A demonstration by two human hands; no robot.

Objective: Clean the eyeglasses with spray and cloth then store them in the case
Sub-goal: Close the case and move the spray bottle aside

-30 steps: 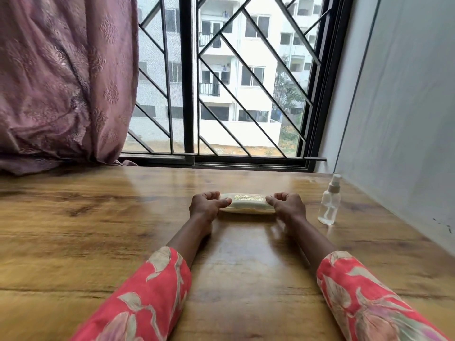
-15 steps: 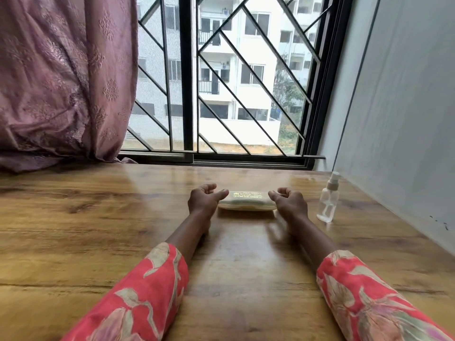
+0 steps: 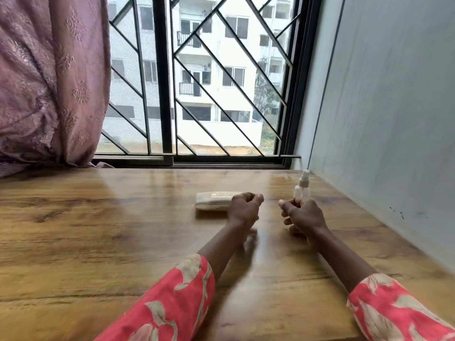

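A closed beige eyeglass case [image 3: 213,203] with gold lettering lies flat on the wooden table [image 3: 98,230]. My left hand [image 3: 244,210] hovers at the case's right end, fingers curled into a loose fist, holding nothing. My right hand [image 3: 303,214] is further right, also curled and empty. A small clear spray bottle [image 3: 302,187] with a white nozzle stands upright just behind my right hand, its base hidden by the knuckles. No eyeglasses or cloth are in view.
A grey wall [image 3: 381,119] runs along the table's right edge, close to the bottle. A barred window [image 3: 209,94] and a mauve curtain [image 3: 49,82] stand at the table's far edge.
Both hands have let go of the ends of the case and shifted right. My right hand now sits in front of the spray bottle. The case stays on the table.
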